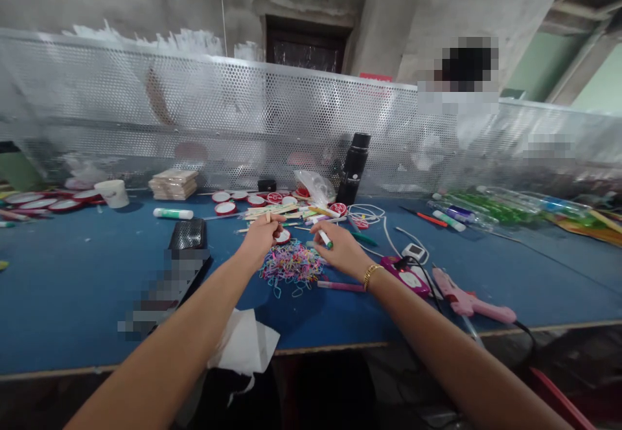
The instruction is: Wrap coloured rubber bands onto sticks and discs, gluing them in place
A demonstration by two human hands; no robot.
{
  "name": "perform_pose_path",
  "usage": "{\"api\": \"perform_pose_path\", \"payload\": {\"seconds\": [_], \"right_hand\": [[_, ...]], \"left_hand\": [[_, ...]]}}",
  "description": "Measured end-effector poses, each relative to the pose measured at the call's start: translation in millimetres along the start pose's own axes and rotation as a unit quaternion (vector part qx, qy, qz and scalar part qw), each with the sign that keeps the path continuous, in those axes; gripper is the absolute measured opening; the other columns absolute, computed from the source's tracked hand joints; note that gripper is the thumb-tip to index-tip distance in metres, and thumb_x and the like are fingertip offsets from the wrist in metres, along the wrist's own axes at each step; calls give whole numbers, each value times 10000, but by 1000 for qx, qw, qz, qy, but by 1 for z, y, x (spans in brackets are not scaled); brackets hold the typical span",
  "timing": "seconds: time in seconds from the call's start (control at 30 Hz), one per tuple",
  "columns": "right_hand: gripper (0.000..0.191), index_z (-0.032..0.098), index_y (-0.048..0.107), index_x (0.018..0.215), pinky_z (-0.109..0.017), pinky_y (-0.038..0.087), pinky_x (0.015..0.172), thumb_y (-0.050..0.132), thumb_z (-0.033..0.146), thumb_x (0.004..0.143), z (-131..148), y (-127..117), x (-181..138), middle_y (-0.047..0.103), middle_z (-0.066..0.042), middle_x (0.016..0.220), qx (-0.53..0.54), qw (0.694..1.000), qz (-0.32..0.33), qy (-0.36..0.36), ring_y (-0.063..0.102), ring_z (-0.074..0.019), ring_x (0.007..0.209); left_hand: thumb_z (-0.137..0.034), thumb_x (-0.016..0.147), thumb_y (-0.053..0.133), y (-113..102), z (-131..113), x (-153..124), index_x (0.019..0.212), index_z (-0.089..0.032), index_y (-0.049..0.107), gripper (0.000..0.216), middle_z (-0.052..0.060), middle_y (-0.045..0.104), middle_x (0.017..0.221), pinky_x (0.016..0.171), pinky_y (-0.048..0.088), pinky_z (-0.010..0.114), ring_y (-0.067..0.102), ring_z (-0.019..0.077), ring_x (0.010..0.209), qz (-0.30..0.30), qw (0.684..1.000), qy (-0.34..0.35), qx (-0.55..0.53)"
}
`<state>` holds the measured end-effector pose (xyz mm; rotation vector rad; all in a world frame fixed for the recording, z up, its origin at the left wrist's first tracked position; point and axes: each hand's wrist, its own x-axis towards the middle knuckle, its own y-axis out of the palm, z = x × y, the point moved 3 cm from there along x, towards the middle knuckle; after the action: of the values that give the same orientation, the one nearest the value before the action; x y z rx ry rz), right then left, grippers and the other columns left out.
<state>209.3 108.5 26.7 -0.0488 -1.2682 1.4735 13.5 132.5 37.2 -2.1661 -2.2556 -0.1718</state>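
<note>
Over a pile of small colourful loops like rubber bands [291,263], my left hand [261,239] is closed, thumb and fingers bent together; whatever is in them is too small to make out. A round red-rimmed disc [282,237] lies just beside its fingertips. My right hand [344,248], a gold bracelet on its wrist, is wrapped round a white marker pen [325,239] with a green end. Below that hand lies a pink tube-like pen [341,285]. Thin wooden sticks [272,212] are scattered behind both hands.
A black bottle [354,169] stands by the perforated metal screen [218,106]. To the right are a pink glue gun [469,300], a purple box [405,276] and cables. At left lie a phone [168,291], a black case [188,236] and a glue stick [173,214]. Someone sits beyond the screen.
</note>
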Motion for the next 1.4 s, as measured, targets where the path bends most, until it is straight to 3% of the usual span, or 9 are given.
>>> {"api": "perform_pose_path", "payload": {"seconds": [0.23,0.37,0.5,0.63,0.7,0.8,0.97,1.13,1.4], "right_hand": [[242,198,578,966,-327,453,840,573,46,777,-39,24,16,683,-43,922,-105,993,47,34,628,-195,855],[235,209,579,1004,-313,450,831,599,87,804,-37,19,12,707,-32,939,-107,991,52,62,651,-202,883],[99,227,580,1007,-313,432,776,516,222,932,3,8,-2,703,-38,926,-108,993,-2,56,650,-212,851],[165,249,543,991,-327,431,740,422,362,995,70,23,-33,679,-25,857,-10,999,-8,45,631,-207,786],[202,250,522,1003,-370,436,829,550,436,930,100,39,-50,683,-41,964,24,999,1,35,620,-238,915],[440,247,504,1027,-428,414,907,752,480,749,130,62,-67,677,-46,1001,48,998,13,45,593,-271,985],[388,229,502,988,-447,363,929,747,353,714,147,78,-68,668,-32,933,41,997,24,59,587,-261,948],[444,224,520,990,-459,318,959,765,433,685,153,83,-67,654,-33,942,7,999,24,26,562,-262,945],[476,245,508,1054,-475,312,963,754,421,687,157,87,-68,660,-31,925,-9,1000,23,2,545,-270,929]], "left_hand": [[-149,898,447,5,-5,-8,826,-152,631,198,0,548,669,438,263,186,451,77,513,19,1000,11,3],[-166,912,458,6,-5,-8,816,-145,640,207,7,553,665,450,289,173,462,78,527,12,1000,19,-7],[-221,918,495,5,-3,-5,800,-150,633,195,4,541,646,451,310,171,469,85,531,-14,998,43,-45],[-228,926,488,-2,-2,0,828,-159,620,179,-12,535,630,427,273,182,454,80,494,-79,989,59,-113],[-218,921,496,-7,-2,3,828,-164,611,157,-24,532,623,421,263,180,452,74,482,-113,981,51,-147],[-204,923,486,-13,-1,4,837,-167,600,148,-34,538,634,431,274,167,462,59,477,-150,971,36,-184],[-213,923,476,-21,0,6,864,-181,588,131,-41,549,664,437,288,153,486,37,467,-172,956,23,-237],[-185,925,458,-28,-3,7,873,-185,587,139,-40,552,659,439,305,151,495,35,466,-191,948,26,-254],[-215,959,428,-23,-22,-1,890,-209,562,152,-48,544,666,453,313,150,495,38,472,-181,954,29,-238]]}}
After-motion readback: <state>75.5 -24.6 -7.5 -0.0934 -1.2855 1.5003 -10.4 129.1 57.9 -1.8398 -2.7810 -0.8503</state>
